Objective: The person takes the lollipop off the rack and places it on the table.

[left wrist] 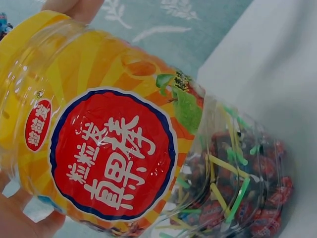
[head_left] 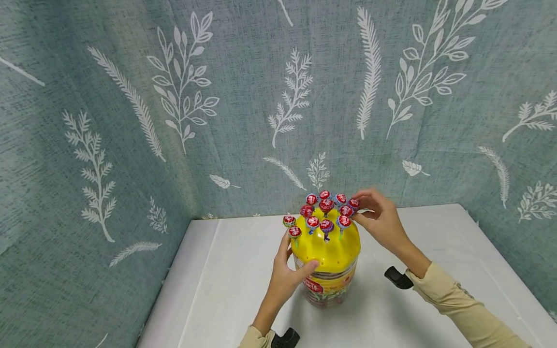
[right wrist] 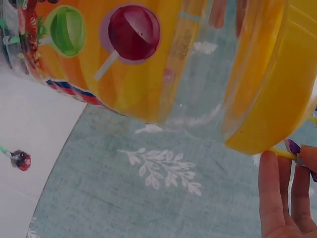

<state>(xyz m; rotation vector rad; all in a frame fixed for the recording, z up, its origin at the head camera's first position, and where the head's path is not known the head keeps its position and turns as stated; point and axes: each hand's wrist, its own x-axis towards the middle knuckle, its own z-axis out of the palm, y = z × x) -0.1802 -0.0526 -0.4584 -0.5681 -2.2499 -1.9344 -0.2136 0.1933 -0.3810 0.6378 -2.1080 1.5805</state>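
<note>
A clear candy jar (head_left: 327, 293) stands upright on the table under a domed yellow lid (head_left: 330, 258). Several lollipops (head_left: 326, 226) in red wrappers stick up from the lid. My left hand (head_left: 285, 278) holds the jar at the left of its lid, thumb across the front edge. At the lid's back right edge, my right hand (head_left: 383, 222) pinches a lollipop (head_left: 354, 204); its yellow stick (right wrist: 283, 152) meets the lid in the right wrist view. The left wrist view shows the orange and red label (left wrist: 114, 153) and more lollipops (left wrist: 233, 183) inside the jar.
The white table (head_left: 235, 280) backs onto a green leaf-patterned cloth (head_left: 252, 121), which also hangs at both sides. One loose lollipop (right wrist: 21, 160) lies on the table in the right wrist view.
</note>
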